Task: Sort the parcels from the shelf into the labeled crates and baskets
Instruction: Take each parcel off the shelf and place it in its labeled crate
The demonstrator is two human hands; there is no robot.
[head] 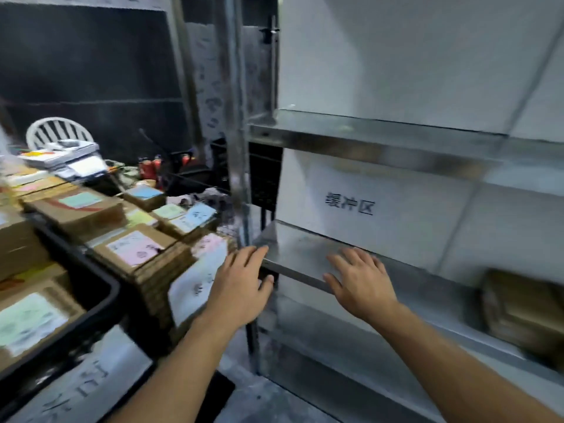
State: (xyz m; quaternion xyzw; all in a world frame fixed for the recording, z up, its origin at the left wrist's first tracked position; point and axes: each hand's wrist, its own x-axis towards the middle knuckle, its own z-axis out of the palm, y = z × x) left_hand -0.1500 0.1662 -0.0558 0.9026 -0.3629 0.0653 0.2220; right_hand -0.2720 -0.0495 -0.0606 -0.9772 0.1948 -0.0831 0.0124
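Note:
A metal shelf [299, 251] fills the right half of the view. One brown cardboard parcel [522, 312] lies on the middle board at the far right. My left hand [241, 285] is held flat with straight fingers at the shelf's left front corner, holding nothing. My right hand [360, 282] hovers flat over the front edge of the same board, also empty. To the left, several cardboard parcels with coloured labels [137, 248] lie stacked. A black crate [100, 294] at the lower left holds a parcel with a green label [27, 322].
A white sign with printed characters [351, 203] hangs on the wall behind the shelf. A white plastic chair [58, 132] and a printer [79, 160] stand at the back left. A metal upright [238, 148] rises between the stacks and the shelf.

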